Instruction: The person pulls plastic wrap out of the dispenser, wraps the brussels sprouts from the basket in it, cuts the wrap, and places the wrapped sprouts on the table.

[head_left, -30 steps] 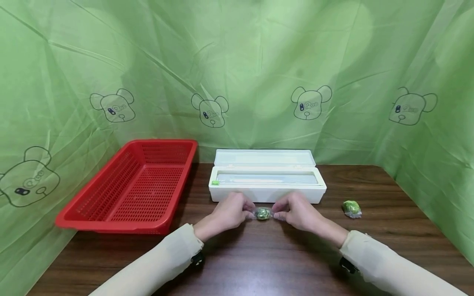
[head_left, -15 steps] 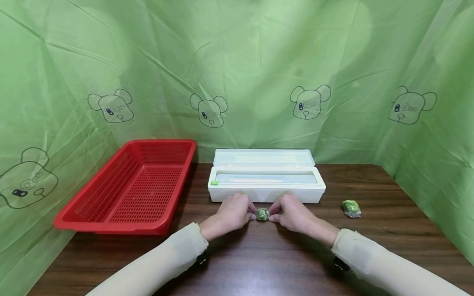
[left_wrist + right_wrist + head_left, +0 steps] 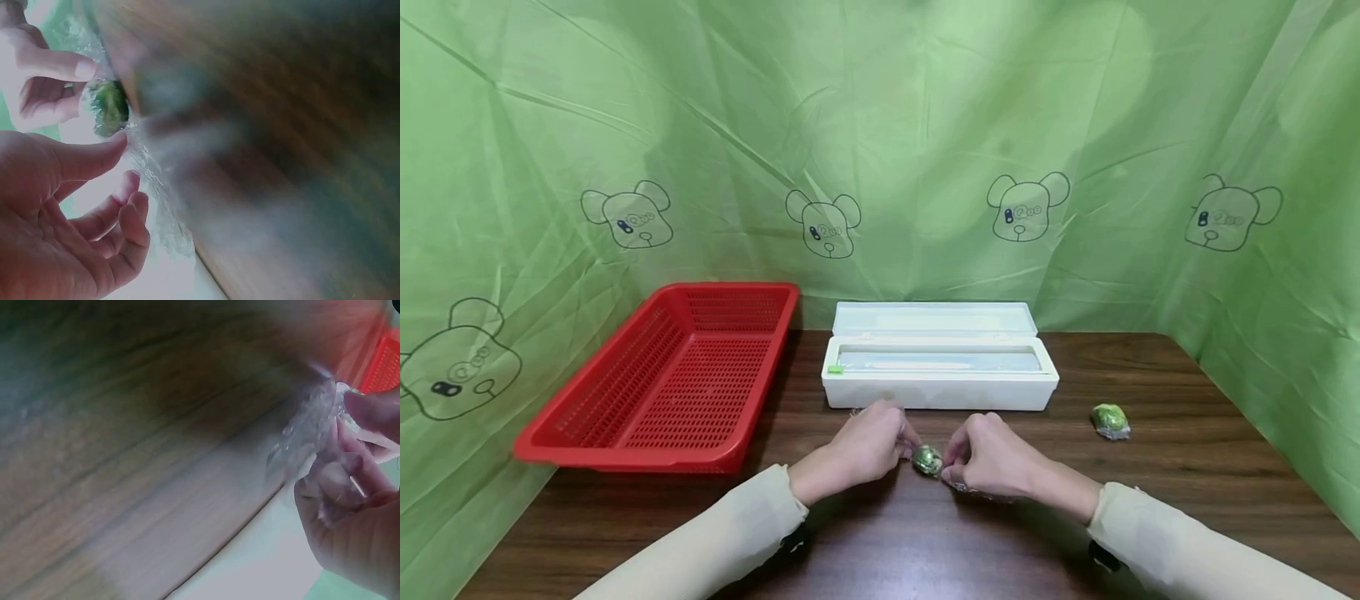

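A small, round green vegetable (image 3: 927,460) wrapped in clear cling film sits low over the table between both hands, in front of the white box. My left hand (image 3: 867,442) is at its left side, thumb and fingertips at the film's twisted end. In the left wrist view a loose tail of cling film (image 3: 159,212) trails along the left hand's fingers. From the other side my right hand (image 3: 996,457) pinches the film's right end, and crumpled cling film (image 3: 306,428) hangs from its fingers in the right wrist view. The right hand hides the vegetable there.
A white cling film dispenser (image 3: 940,393) with its lid raised stands behind the hands. To the left is a red perforated basket (image 3: 741,454). Another wrapped green vegetable (image 3: 1109,418) lies at the right on the wooden table (image 3: 1187,475). Green cloth (image 3: 917,108) encloses the back and sides.
Both hands have come nearer the body with the wrapped vegetable, away from the dispenser. The vegetable has turned and tilted, and film now trails below the right hand.
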`<state>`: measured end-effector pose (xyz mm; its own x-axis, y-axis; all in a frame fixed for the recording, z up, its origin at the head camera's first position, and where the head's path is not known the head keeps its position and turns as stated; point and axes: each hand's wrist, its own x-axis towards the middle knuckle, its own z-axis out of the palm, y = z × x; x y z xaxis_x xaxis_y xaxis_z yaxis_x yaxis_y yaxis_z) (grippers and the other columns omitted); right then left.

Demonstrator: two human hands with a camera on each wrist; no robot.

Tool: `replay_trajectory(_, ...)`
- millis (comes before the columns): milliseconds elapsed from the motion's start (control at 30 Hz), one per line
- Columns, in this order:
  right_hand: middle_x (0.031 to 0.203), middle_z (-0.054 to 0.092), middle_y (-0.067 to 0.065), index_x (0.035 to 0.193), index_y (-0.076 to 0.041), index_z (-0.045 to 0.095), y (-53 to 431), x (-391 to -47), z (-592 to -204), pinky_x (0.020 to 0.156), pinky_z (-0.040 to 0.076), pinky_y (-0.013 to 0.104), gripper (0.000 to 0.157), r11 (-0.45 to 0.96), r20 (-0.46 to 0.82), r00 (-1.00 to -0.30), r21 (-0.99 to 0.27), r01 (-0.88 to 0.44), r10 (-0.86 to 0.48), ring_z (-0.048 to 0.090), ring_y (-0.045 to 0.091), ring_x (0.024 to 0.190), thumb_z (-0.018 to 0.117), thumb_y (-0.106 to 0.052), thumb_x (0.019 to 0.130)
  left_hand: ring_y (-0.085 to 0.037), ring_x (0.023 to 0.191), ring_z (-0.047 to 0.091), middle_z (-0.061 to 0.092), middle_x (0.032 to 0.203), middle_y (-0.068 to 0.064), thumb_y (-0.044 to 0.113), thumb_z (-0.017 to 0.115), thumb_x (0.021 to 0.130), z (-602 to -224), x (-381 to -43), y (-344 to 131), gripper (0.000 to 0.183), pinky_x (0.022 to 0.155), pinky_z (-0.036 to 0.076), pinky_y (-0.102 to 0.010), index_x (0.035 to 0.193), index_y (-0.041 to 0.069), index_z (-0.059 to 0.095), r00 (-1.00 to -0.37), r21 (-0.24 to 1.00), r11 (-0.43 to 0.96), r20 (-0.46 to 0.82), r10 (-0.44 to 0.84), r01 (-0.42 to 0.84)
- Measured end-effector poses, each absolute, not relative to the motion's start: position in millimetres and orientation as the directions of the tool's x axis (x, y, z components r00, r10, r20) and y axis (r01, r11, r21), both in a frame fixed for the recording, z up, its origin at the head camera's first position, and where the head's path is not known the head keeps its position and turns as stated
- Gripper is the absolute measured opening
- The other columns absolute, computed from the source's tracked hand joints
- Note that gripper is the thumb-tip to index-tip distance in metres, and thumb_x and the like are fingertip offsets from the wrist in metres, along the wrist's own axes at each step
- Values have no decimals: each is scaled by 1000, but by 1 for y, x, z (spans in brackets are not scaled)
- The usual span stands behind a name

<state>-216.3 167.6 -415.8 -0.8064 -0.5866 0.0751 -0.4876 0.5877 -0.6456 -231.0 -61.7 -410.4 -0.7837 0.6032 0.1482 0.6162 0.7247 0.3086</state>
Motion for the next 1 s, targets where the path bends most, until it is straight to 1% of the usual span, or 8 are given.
replay_trajectory(67, 65, 67, -13, 78, -16, 79, 167, -215, -415, 49, 50, 26, 12, 589, 51, -808, -657, -470, -588, 59, 6, 54, 87, -6, 79, -12, 99, 69, 78, 103, 9, 0, 81, 86, -408, -228, -62, 23, 81, 58, -31, 103, 15, 86, -784, 340, 713, 147, 603, 613)
replay_trajectory(100, 65, 67, -13, 78, -16, 78, 167, -214, -415, 49, 51, 26, 13, 591, 43, -808, -659, -465, -588, 59, 6, 54, 88, -7, 79, -11, 98, 70, 79, 103, 8, -1, 80, 87, -406, -226, -62, 24, 79, 59, -30, 105, 13, 85, -786, 355, 710, 146, 601, 608)
replay_trajectory(200, 64, 66, -12, 76, -17, 77, 166, -214, -415, 50, 51, 26, 15, 600, 32, -809, -653, -461, -587, 59, 6, 54, 90, -9, 79, -7, 90, 69, 79, 103, 5, -2, 79, 87, -404, -222, -62, 25, 68, 57, -26, 109, 10, 84, -798, 400, 706, 124, 589, 584)
replay_trajectory(333, 60, 63, -13, 72, -19, 75, 165, -214, -416, 49, 49, 25, 19, 624, 41, -814, -621, -474, -579, 56, 4, 52, 91, -12, 78, -5, 82, 64, 79, 104, 3, 2, 83, 87, -405, -219, -63, 23, 62, 51, -24, 108, 12, 84, -802, 409, 712, 96, 589, 572)
replay_trajectory(500, 58, 61, -15, 69, -21, 74, 164, -214, -418, 48, 47, 24, 21, 641, 48, -821, -599, -480, -569, 54, 3, 51, 91, -12, 78, -4, 80, 61, 79, 104, 4, 5, 86, 84, -406, -218, -62, 25, 63, 52, -25, 107, 15, 85, -793, 382, 713, 96, 602, 588)
replay_trajectory(667, 59, 63, -15, 69, -21, 74, 162, -211, -419, 48, 48, 25, 22, 650, 59, -830, -592, -477, -555, 56, 4, 51, 92, -11, 77, -5, 83, 62, 77, 104, 3, 5, 87, 83, -406, -215, -62, 27, 67, 54, -26, 108, 15, 85, -791, 383, 714, 77, 608, 586)
replay_trajectory(833, 59, 63, -15, 70, -20, 74, 162, -203, -418, 47, 49, 25, 23, 630, 61, -830, -621, -467, -554, 57, 5, 50, 94, -11, 75, -8, 92, 64, 77, 106, 4, 10, 88, 83, -404, -211, -62, 27, 78, 55, -30, 110, 17, 84, -784, 383, 711, 62, 618, 590)
replay_trajectory(1000, 57, 60, -19, 68, -21, 73, 163, -197, -419, 48, 50, 25, 24, 614, 73, -830, -637, -466, -553, 57, 3, 51, 95, -14, 74, -11, 98, 64, 75, 107, 6, 16, 89, 85, -403, -207, -62, 28, 89, 54, -32, 112, 16, 84, -779, 384, 707, 53, 625, 594)
